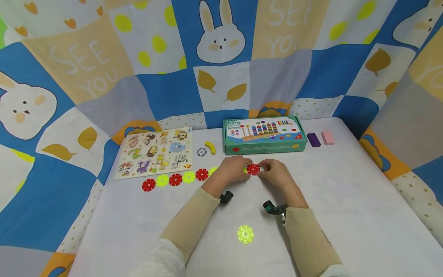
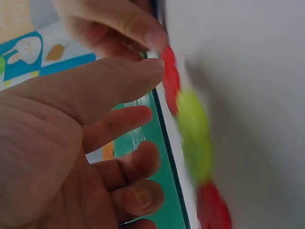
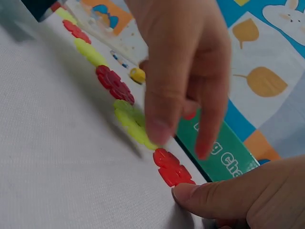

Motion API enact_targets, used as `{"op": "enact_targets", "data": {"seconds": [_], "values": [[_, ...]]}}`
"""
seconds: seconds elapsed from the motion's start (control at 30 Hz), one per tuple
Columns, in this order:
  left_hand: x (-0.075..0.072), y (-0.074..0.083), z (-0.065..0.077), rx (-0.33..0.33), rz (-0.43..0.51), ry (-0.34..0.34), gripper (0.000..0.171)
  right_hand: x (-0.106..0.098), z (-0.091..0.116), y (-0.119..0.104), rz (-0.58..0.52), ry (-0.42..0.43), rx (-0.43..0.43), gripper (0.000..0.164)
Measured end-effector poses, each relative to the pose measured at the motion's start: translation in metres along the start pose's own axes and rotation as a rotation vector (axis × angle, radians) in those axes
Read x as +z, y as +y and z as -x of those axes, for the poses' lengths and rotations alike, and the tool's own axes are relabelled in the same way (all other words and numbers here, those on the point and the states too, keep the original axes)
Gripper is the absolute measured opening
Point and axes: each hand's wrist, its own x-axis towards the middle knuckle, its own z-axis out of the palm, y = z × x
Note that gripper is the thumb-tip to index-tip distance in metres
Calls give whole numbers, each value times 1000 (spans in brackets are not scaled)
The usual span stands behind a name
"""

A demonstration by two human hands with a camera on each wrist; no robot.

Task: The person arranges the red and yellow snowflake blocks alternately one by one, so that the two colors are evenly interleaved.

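A row of notched plastic snowflake discs, alternating red and yellow-green, runs rightward from a red disc [image 1: 149, 185]. My right hand [image 1: 277, 175] pinches the red disc [image 1: 253, 169] at the row's right end between thumb and fingers. In the right wrist view that disc [image 3: 170, 168] meets a yellow-green disc [image 3: 131, 121]. My left hand [image 1: 233, 169] hovers around the row just left of it, and in the left wrist view its thumb and fingers are apart, with nothing between them. Nearer to me lies a loose yellow-green disc [image 1: 245, 234].
Behind the hands stands a green Ring Challenge Game box [image 1: 264, 148]. Left of it are a yellow banana-shaped piece [image 1: 210, 147], a small round chip [image 1: 201, 152] and an animal puzzle board [image 1: 155, 154]. A purple block [image 1: 313, 140] and a pink block [image 1: 327, 137] lie at right.
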Motion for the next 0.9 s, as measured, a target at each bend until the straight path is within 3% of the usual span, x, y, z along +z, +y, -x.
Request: {"op": "enact_targets", "data": {"seconds": [0.2, 0.43, 0.63, 0.8, 0.9], "values": [[8, 13, -7, 17, -29, -18, 55, 2, 0, -3, 6, -19, -19, 24], [15, 12, -11, 45, 5, 23, 46, -16, 13, -16, 40, -80, -3, 24], [19, 6, -10, 66, 90, 23, 47, -15, 60, -33, 1, -160, -45, 20], [18, 2, -8, 58, 146, 16, 49, 4, 109, -31, -44, -304, -190, 23], [17, 2, -9, 64, 168, 16, 50, 17, 132, -27, 9, -362, -272, 31]]}}
